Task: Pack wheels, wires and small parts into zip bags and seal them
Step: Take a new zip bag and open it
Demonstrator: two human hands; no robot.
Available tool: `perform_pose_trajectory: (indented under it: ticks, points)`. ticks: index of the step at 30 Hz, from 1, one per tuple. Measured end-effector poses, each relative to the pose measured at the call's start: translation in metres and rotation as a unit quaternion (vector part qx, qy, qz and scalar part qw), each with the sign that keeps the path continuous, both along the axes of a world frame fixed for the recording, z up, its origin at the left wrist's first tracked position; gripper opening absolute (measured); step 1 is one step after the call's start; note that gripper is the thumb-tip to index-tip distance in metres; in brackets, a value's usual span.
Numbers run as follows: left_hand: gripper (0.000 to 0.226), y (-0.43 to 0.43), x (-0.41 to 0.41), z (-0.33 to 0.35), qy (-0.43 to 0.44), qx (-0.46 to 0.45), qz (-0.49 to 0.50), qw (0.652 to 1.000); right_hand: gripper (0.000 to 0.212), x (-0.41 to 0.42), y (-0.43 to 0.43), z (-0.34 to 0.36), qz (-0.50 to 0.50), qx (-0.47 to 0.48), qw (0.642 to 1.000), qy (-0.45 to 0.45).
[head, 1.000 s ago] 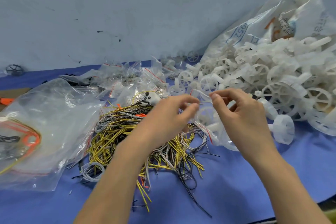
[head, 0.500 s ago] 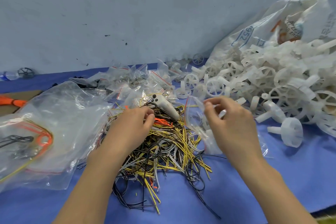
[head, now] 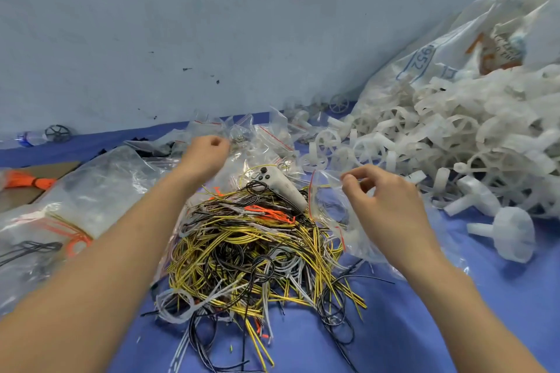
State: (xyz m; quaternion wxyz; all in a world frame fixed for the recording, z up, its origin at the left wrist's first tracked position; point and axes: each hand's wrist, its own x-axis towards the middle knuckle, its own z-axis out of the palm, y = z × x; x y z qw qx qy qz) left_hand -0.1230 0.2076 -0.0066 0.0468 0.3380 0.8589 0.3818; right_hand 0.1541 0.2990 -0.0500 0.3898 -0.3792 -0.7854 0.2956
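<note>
A tangled heap of yellow, black, white and orange wires lies on the blue table in front of me. My right hand pinches the open rim of a clear zip bag with a red strip, just right of the heap; white wheels show faintly inside it. My left hand reaches past the wires to a cluster of small zip bags with parts, fingers curled at them; whether it grips one is hidden. A big pile of white plastic wheels spreads on the right.
A white handheld controller rests on top of the wires. Large clear bags with wire bundles lie at the left, beside an orange wire bundle. A printed white sack leans behind the wheels. One loose wheel on an axle lies at the right.
My left hand let go of the zip bag, crossed the wire heap and reached back to the small bags. My right hand kept hold of the bag's rim.
</note>
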Motion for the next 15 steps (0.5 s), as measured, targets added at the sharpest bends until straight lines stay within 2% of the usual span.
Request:
perform_pose_trajectory:
  ticks: [4, 9, 10, 12, 15]
  points:
    - [0.018, 0.008, -0.053, -0.011, -0.05, -0.05, 0.064, 0.995, 0.015, -0.007, 0.011, -0.002, 0.001, -0.024, 1.0, 0.006]
    - [0.013, 0.019, -0.073, -0.029, -0.188, 0.026, 0.099, 0.977, 0.019, -0.015, 0.019, -0.004, 0.003, -0.037, 0.999, 0.022]
    - [0.017, 0.021, -0.074, -0.033, -0.217, 0.041, 0.101, 0.97, 0.02, -0.016, 0.019, -0.005, 0.003, -0.042, 0.999, 0.026]
    - [0.04, 0.024, -0.078, -0.041, -0.269, 0.075, 0.117, 0.953, 0.019, -0.018, 0.019, -0.007, 0.004, -0.045, 0.999, 0.027]
    - [0.049, 0.03, -0.08, -0.048, -0.323, 0.123, 0.12, 0.931, 0.018, -0.017, 0.02, -0.007, 0.002, -0.046, 0.998, 0.031]
